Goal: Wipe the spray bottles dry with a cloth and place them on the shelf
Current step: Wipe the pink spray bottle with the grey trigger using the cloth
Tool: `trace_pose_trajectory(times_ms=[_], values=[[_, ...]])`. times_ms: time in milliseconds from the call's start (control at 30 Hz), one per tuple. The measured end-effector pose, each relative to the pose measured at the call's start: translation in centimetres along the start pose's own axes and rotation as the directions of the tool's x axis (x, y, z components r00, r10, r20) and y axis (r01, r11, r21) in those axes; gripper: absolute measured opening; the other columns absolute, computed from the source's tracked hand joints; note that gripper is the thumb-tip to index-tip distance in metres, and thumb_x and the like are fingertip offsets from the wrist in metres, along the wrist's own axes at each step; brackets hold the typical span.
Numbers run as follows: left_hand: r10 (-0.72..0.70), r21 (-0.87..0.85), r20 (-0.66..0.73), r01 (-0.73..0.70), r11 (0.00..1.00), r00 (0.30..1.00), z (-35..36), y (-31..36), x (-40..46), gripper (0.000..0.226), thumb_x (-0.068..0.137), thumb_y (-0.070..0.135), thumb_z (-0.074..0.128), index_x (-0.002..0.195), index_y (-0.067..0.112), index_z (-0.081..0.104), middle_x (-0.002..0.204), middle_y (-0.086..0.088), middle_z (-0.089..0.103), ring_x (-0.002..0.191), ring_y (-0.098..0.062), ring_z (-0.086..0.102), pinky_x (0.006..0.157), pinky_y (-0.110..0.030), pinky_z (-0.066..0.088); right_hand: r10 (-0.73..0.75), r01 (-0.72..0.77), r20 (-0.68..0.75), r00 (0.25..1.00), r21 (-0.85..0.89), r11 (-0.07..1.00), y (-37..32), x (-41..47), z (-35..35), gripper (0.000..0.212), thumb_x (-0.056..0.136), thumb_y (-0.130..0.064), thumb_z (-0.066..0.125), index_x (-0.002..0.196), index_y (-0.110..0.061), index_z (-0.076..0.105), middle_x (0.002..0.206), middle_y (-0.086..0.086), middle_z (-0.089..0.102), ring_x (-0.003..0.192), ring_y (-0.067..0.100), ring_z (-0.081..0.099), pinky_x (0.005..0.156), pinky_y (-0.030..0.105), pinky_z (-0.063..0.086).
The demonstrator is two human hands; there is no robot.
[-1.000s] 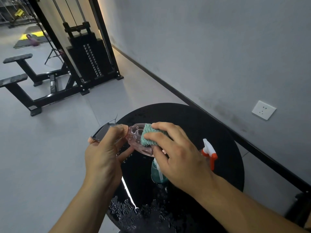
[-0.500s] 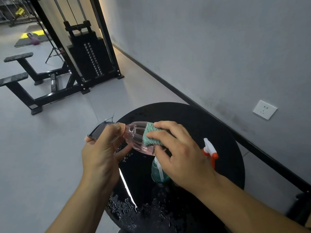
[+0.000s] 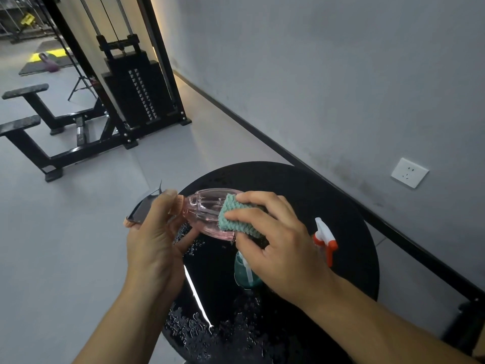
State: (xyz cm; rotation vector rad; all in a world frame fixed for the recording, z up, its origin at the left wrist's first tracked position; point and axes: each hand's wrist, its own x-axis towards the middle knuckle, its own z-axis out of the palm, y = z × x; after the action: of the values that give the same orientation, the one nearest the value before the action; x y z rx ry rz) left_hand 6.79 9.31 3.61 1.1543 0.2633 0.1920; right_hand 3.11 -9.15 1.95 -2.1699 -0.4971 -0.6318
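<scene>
head view: pink spray bottle (image 3: 207, 214) held sideways above the far left edge of the round black table (image 3: 288, 185), not resting on it. left hand (image 3: 154, 240) curled round the dark trigger head (image 3: 143, 210) and neck, gripping. right hand (image 3: 278, 248) pinching a teal cloth (image 3: 236, 219) against the bottle's ribbed body, fingers bent over the cloth. wiping under way on this first bottle, by the look of it. teal bottle (image 3: 242, 274) and a white-and-orange sprayer (image 3: 325, 240) standing near the table's middle, apparently still to be wiped. water beads (image 3: 199, 329) along the near edge. no shelf in sight, so no placing yet.
</scene>
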Motion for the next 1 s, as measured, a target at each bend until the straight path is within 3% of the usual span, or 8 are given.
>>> trace_pose_trajectory(times_ms=[133,300,533,600,733,800,900,1000], values=[[-0.032,0.027,-0.018,0.033,0.999,0.999,0.3,-0.2,0.0,0.031,0.095,0.041,0.076,0.113,0.020,0.061,0.096,0.004,0.074,0.094,-0.017,0.076,0.078,-0.035,0.062,-0.053,0.052,-0.017,0.998,-0.049,0.997,0.1,-0.2,0.3,0.032,0.090,-0.010,0.074,0.120,-0.020,0.073,0.134,-0.006,0.056,0.126,0.015,0.052,0.102,0.016,0.049],[-0.124,-0.004,0.005,0.124,0.992,0.992,0.0,-0.1,0.2,0.015,0.096,0.029,0.072,0.099,0.018,0.063,0.099,-0.007,0.069,0.093,-0.022,0.070,0.089,-0.036,0.062,-0.025,0.024,-0.015,1.000,-0.036,0.999,0.1,-0.6,0.6,0.031,0.089,-0.010,0.074,0.119,-0.021,0.074,0.134,-0.007,0.055,0.128,0.014,0.050,0.104,0.021,0.050],[-0.160,-0.014,0.037,0.161,0.987,0.986,0.4,0.3,-0.1,0.013,0.097,0.018,0.069,0.086,0.016,0.064,0.088,-0.006,0.068,0.077,-0.019,0.074,0.081,-0.036,0.066,0.127,-0.113,-0.088,0.988,0.145,0.983,0.2,-0.1,0.4,0.030,0.088,-0.010,0.073,0.115,-0.021,0.076,0.128,-0.010,0.058,0.123,0.017,0.058,0.095,0.030,0.057],[-0.166,-0.012,0.031,0.167,0.986,0.986,0.4,0.3,-0.1,0.011,0.099,0.022,0.070,0.093,0.013,0.065,0.095,-0.012,0.070,0.082,-0.022,0.076,0.080,-0.035,0.067,0.124,-0.110,-0.092,0.988,0.146,0.983,0.2,-0.2,0.4,0.029,0.087,-0.010,0.074,0.114,-0.021,0.077,0.128,-0.010,0.058,0.124,0.018,0.058,0.094,0.031,0.058],[-0.197,-0.011,-0.007,0.197,0.980,0.980,0.6,0.5,-0.4,0.035,0.103,0.041,0.068,0.121,0.011,0.062,0.136,-0.031,0.067,0.120,-0.039,0.073,0.095,-0.044,0.064,0.107,-0.095,-0.098,0.989,0.117,0.989,0.2,-0.6,0.6,0.030,0.086,-0.008,0.076,0.113,-0.020,0.077,0.129,-0.010,0.058,0.123,0.017,0.058,0.090,0.028,0.059],[-0.220,0.014,0.004,0.220,0.975,0.976,0.7,0.6,-0.5,0.040,0.104,0.045,0.066,0.123,0.011,0.063,0.135,-0.028,0.069,0.115,-0.036,0.076,0.094,-0.044,0.065,0.117,-0.107,-0.085,0.989,0.122,0.987,0.3,-0.8,0.6,0.031,0.086,-0.008,0.075,0.114,-0.020,0.077,0.129,-0.011,0.057,0.124,0.017,0.058,0.090,0.028,0.059],[-0.274,0.048,0.036,0.272,0.961,0.961,0.6,0.8,-0.7,0.053,0.102,0.051,0.064,0.134,0.008,0.062,0.117,-0.021,0.079,0.103,-0.034,0.080,0.086,-0.043,0.067,0.134,-0.125,-0.070,0.989,0.121,0.985,0.5,-0.9,0.7,0.031,0.086,-0.008,0.075,0.115,-0.021,0.077,0.129,-0.012,0.057,0.124,0.016,0.058,0.091,0.030,0.059],[-0.308,0.049,0.073,0.306,0.951,0.948,0.3,1.1,-0.8,0.060,0.101,0.052,0.064,0.140,0.006,0.059,0.114,-0.020,0.080,0.103,-0.035,0.080,0.082,-0.043,0.068,0.147,-0.139,-0.074,0.986,0.102,0.985,0.6,-0.8,0.7,0.032,0.087,-0.007,0.076,0.115,-0.022,0.076,0.128,-0.012,0.058,0.123,0.014,0.057,0.094,0.028,0.058]])
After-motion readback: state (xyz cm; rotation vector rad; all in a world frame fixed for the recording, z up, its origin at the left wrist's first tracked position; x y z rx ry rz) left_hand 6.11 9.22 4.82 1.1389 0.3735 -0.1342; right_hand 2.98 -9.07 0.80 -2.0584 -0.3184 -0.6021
